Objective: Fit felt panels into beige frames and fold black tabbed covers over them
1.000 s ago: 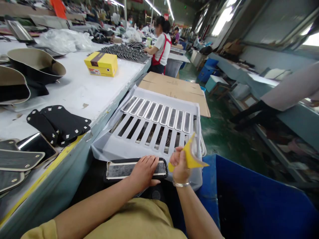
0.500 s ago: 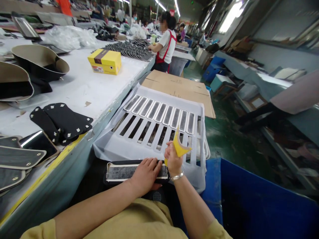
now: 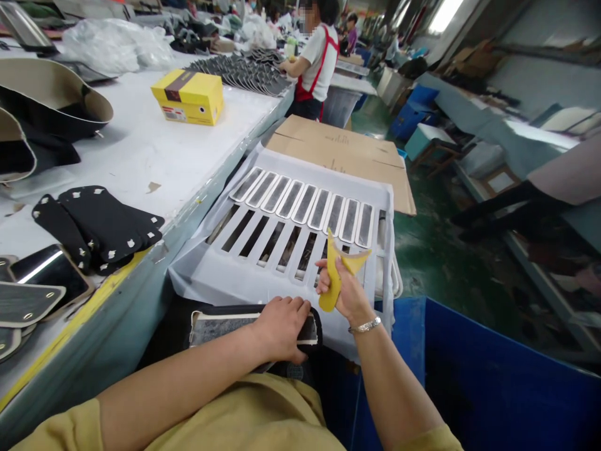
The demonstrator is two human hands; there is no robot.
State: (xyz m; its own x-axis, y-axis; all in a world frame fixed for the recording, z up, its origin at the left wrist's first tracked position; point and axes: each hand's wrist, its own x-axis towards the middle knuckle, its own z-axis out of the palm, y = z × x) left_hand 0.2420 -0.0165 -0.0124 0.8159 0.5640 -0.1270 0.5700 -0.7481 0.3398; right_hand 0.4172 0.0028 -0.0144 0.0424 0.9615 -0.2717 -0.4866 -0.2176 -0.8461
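Observation:
My left hand [image 3: 282, 326] grips the right part of a long dark piece [image 3: 218, 308] on my lap, its fingers over the top and its thumb at the near edge. A grey rectangular panel [image 3: 211, 327] with a pale border covers the upper face of that piece, partly hidden by my forearm. Closed around a curved yellow piece with a forked top [image 3: 334, 275], my right hand [image 3: 350, 291] is raised to the right, apart from the dark piece. Beyond both hands lies a white slotted sheet [image 3: 206, 269] with a row of white-edged grey strips [image 3: 300, 203] along its far part.
On the white table [image 3: 188, 150] at left are a yellow box [image 3: 188, 97], black cut pieces [image 3: 101, 222] and grey eyeleted pieces [image 3: 30, 300]. Flat cardboard [image 3: 338, 147] lies behind the sheet. A blue bin [image 3: 469, 369] stands at right. A person [image 3: 317, 69] works farther along the table.
My right hand has moved away from the dark piece, to the right, turning the yellow piece so more of it shows. My left hand keeps its grip. The view has shifted slightly.

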